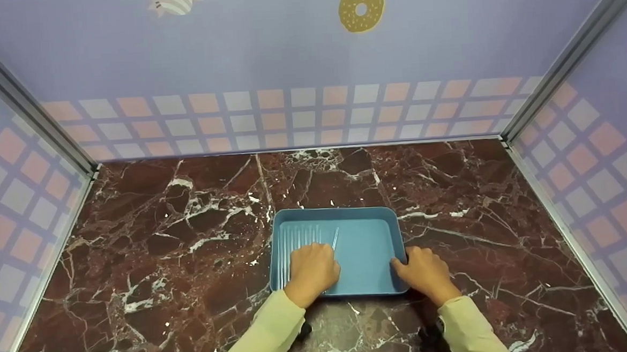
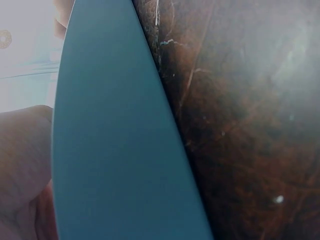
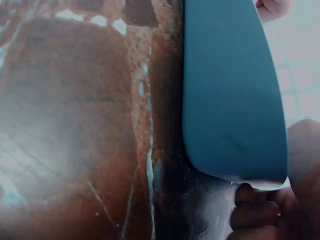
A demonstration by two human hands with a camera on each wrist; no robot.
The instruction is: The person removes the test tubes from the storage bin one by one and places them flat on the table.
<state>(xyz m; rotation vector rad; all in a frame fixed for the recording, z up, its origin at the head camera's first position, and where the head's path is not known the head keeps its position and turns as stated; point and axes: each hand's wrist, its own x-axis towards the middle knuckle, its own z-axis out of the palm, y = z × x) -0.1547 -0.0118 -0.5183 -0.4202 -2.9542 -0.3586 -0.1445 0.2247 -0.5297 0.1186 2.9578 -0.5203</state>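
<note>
A shallow blue rectangular tray [image 1: 368, 253], ribbed along its left side and smooth on the right, lies on the marble-patterned surface. My left hand [image 1: 314, 270] is over the ribbed part, its fingers curled round a thin, clear stick [image 1: 336, 236] that slants up past the knuckles. Most of that stick is hidden by the fist. At the tray's right wall, my right hand [image 1: 426, 271] grips the rim, thumb inside and fingers outside. In the right wrist view, curled fingers [image 3: 255, 212] show beneath the tray's corner. The left wrist view has the tray's near wall [image 2: 115, 130] in front of the left hand.
Dark red marble-patterned surface [image 1: 189, 268] stretches around the tray on all sides. A lilac back wall [image 1: 285, 54] with pink and white squares stands beyond it. Similar panels with metal edges close off the left [image 1: 19, 191] and right [image 1: 591, 150].
</note>
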